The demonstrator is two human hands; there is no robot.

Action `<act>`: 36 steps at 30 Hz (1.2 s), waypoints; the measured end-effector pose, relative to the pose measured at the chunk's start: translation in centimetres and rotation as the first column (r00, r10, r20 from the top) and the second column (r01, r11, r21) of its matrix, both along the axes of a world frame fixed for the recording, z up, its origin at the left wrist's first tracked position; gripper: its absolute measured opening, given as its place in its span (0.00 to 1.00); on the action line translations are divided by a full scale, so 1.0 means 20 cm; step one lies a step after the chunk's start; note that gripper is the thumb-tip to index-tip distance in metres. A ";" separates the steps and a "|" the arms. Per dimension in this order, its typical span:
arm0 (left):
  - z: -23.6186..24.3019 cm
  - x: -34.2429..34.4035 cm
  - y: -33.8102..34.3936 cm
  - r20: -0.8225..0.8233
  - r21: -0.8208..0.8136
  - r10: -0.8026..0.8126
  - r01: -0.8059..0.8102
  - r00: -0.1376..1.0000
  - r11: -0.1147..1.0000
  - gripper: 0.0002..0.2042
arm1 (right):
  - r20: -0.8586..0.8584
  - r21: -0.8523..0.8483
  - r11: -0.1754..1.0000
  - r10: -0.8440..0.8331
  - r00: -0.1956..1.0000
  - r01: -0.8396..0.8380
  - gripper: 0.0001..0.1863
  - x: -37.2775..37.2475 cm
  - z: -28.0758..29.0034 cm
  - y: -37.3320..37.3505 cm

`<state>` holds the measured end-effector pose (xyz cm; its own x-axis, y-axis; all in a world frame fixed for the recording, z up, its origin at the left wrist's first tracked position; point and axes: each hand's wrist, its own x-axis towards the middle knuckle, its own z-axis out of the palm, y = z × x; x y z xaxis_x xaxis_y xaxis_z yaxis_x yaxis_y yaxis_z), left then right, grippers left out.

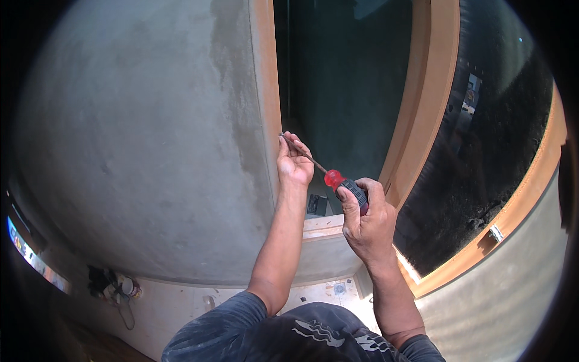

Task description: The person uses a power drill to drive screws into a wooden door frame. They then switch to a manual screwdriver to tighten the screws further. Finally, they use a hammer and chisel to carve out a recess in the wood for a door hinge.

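A screwdriver with a red and black handle (351,190) is gripped in my right hand (375,226). Its thin shaft (315,163) slants up and left to my left hand (295,161), which is raised against the inner edge of the orange-brown window frame (269,90). The fingers of that hand curl around the shaft near its tip. Something small and pale, perhaps a screw, shows at the tip beside the frame; it is too small to make out.
Grey plastered wall (151,151) fills the left. On the right, a framed dark glass sash (482,133) stands open, with a metal latch (496,233) on its lower rail. A small dark box (317,205) sits beyond the sill (322,227). Cables and a tub (130,287) lie on the floor.
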<state>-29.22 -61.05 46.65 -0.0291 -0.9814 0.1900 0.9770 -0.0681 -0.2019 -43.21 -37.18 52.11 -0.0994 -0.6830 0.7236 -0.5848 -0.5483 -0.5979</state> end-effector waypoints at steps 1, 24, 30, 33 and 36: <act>0.00 0.00 0.00 0.009 0.004 0.001 -0.001 1.000 1.000 0.07 | 0.015 0.026 1.000 0.015 1.000 -0.016 0.22 -0.01 -0.02 0.00; -0.03 0.04 -0.01 0.033 -0.132 -0.091 0.095 0.995 0.987 0.06 | 0.478 -0.080 0.997 0.048 0.877 -0.011 0.20 -0.31 -0.23 0.18; -0.06 0.04 -0.07 -0.091 -0.327 -0.261 0.219 0.961 0.919 0.08 | 0.870 0.045 0.862 0.215 0.444 -0.505 0.27 -0.48 -0.54 0.21; -0.07 0.03 -0.07 -0.056 -0.321 -0.232 0.202 0.971 0.925 0.07 | 0.919 0.071 0.789 0.186 0.347 -0.610 0.27 -0.49 -0.67 0.23; -0.08 0.03 -0.07 0.052 -0.276 -0.144 0.152 0.988 0.949 0.06 | 0.935 0.125 0.758 0.126 0.331 -0.641 0.19 -0.51 -0.73 0.24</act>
<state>-28.64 -62.35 44.99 -0.1803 -0.8736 0.4521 0.9572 -0.2617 -0.1239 -53.41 -32.41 37.46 -0.0965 -0.9934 0.0622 0.5715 -0.1064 -0.8137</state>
